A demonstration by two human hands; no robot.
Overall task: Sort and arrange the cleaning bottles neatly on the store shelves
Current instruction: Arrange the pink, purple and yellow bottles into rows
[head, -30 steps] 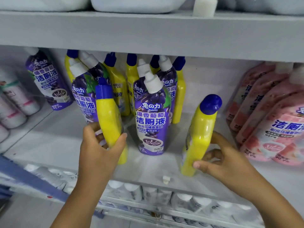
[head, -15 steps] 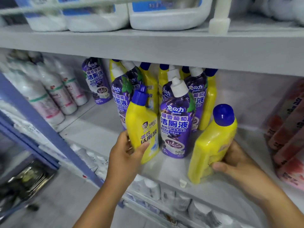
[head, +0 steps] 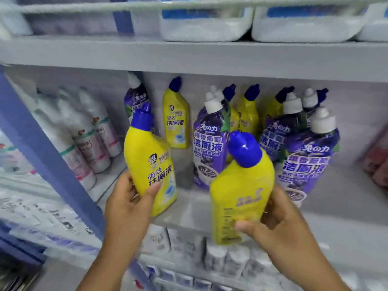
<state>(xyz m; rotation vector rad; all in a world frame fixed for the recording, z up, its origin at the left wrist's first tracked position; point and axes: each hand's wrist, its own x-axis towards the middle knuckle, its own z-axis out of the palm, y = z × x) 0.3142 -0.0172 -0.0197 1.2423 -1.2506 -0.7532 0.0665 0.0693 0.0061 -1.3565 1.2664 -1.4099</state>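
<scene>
My left hand (head: 128, 208) grips a yellow bottle with a blue cap (head: 150, 162), held upright at the left front of the grey shelf (head: 340, 208), label facing me. My right hand (head: 279, 225) grips a second yellow bottle (head: 241, 190), lifted off the shelf and tilted with its cap toward me. Behind them stand mixed bottles: one yellow bottle (head: 176, 120) at the back, a purple bottle with a white cap (head: 210, 148) in the middle, more purple bottles (head: 306, 156) on the right and yellow ones (head: 249, 116) behind.
White bottles (head: 84, 139) fill the bay to the left, beyond a blue upright post (head: 48, 152). Pink bottles (head: 375, 162) sit at the right edge. White jugs (head: 205, 24) rest on the shelf above. Small white bottles (head: 226, 255) line the shelf below.
Both hands have lifted their yellow bottles and carried them leftward. The right bottle now hangs in front of the shelf edge, tilted toward me. The view has swung right to left.
</scene>
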